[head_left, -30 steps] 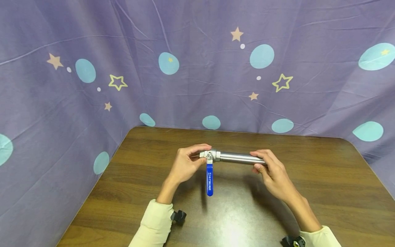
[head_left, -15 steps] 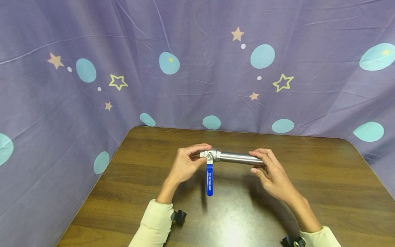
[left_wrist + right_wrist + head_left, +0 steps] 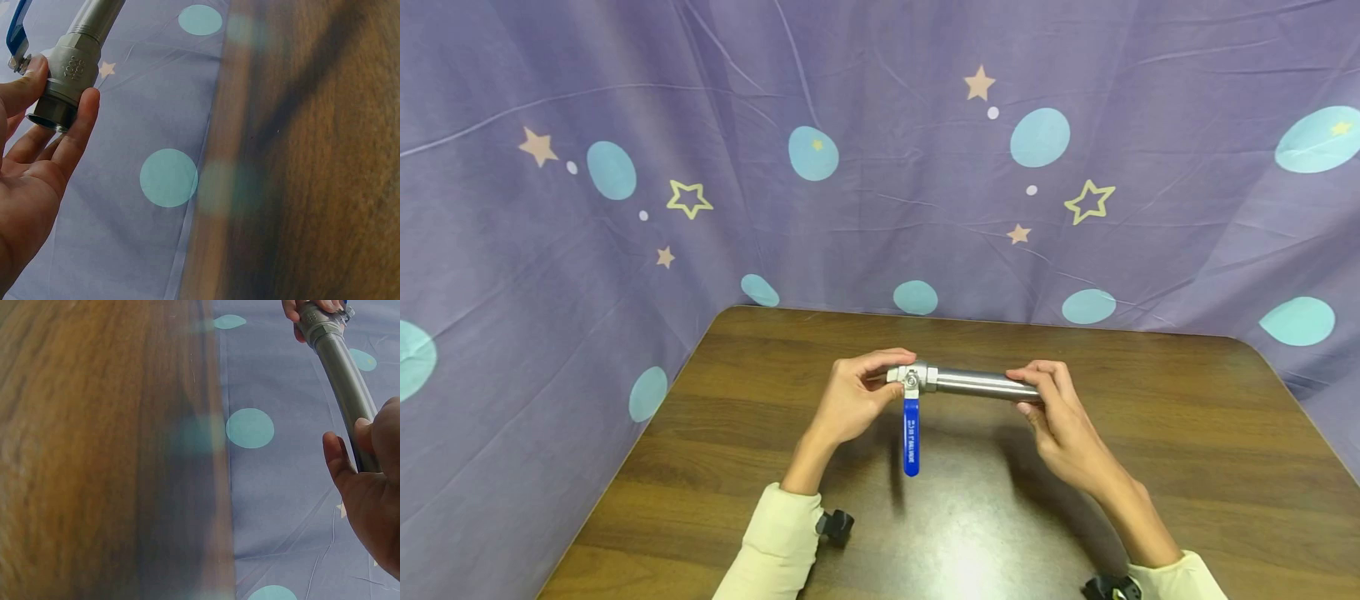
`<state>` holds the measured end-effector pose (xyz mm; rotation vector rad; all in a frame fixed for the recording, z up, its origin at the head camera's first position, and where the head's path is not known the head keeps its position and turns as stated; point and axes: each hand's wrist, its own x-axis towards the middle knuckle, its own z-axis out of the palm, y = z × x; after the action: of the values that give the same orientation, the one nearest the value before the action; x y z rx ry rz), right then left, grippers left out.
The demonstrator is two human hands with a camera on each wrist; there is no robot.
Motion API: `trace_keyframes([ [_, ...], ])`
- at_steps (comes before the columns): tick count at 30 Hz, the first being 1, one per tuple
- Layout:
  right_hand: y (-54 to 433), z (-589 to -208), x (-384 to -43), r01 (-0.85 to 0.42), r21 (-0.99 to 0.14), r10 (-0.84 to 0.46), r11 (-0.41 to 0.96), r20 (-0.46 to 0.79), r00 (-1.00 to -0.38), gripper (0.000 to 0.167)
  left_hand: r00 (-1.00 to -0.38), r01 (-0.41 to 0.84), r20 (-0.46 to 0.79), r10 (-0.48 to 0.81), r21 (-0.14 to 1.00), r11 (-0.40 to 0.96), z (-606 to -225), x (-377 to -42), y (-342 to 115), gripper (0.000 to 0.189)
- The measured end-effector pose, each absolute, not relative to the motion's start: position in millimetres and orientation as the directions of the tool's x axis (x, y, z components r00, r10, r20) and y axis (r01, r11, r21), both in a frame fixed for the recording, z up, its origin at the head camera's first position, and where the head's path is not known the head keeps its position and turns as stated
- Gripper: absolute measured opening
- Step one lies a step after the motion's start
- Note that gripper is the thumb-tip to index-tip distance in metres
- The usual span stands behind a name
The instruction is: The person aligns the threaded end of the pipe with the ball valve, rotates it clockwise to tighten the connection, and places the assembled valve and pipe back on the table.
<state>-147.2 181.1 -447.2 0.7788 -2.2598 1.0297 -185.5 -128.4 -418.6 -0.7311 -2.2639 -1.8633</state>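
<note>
A steel ball valve (image 3: 920,377) with a blue lever handle (image 3: 912,437) is joined to a straight metal pipe (image 3: 977,382). Both are held above the table, the pipe lying roughly level and the handle pointing toward me. My left hand (image 3: 853,400) pinches the valve body between thumb and fingers; in the left wrist view the valve's open end (image 3: 53,115) faces the palm. At the pipe's far right end, my right hand (image 3: 1067,429) grips it with thumb below and fingers on top. That end is mostly hidden by the hand.
The brown wooden table (image 3: 760,467) spreads beneath both hands, with their shadows on it. A purple curtain (image 3: 887,167) printed with stars and teal ovals hangs along the table's back and left edges. Black straps (image 3: 835,527) sit at the wrists.
Half a second ago my right thumb stood away from the pipe; now it is back against it. The left hand, valve and pipe stay nearly in place.
</note>
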Motion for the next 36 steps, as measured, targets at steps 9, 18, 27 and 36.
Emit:
trace_keyframes([
  [9, 182.2, -447.2, -149.7, -0.705, -0.498, -0.254, 0.505, 0.695, -0.673, 0.056, -0.879, 0.432, 0.384, 0.282, 0.893, 0.130, -419.1, -186.0, -127.9, 0.042],
  [18, 184.0, -448.1, -151.6, -0.722, -0.509, -0.239, 0.469, 0.713, -0.659, 0.057, -0.887, 0.416, 0.368, 0.280, 0.899, 0.136, -420.2, -187.0, -128.0, 0.043],
  [27, 184.0, -448.0, -151.3, -0.697, -0.562, -0.225, 0.445, 0.683, -0.695, 0.054, -0.890, 0.405, 0.359, 0.281, 0.906, 0.123, -419.5, -186.7, -127.5, 0.043],
  [36, 183.5, -447.9, -150.0, -0.659, -0.617, -0.211, 0.431, 0.641, -0.738, 0.052, -0.882, 0.399, 0.359, 0.305, 0.914, 0.077, -419.1, -187.2, -128.5, 0.046],
])
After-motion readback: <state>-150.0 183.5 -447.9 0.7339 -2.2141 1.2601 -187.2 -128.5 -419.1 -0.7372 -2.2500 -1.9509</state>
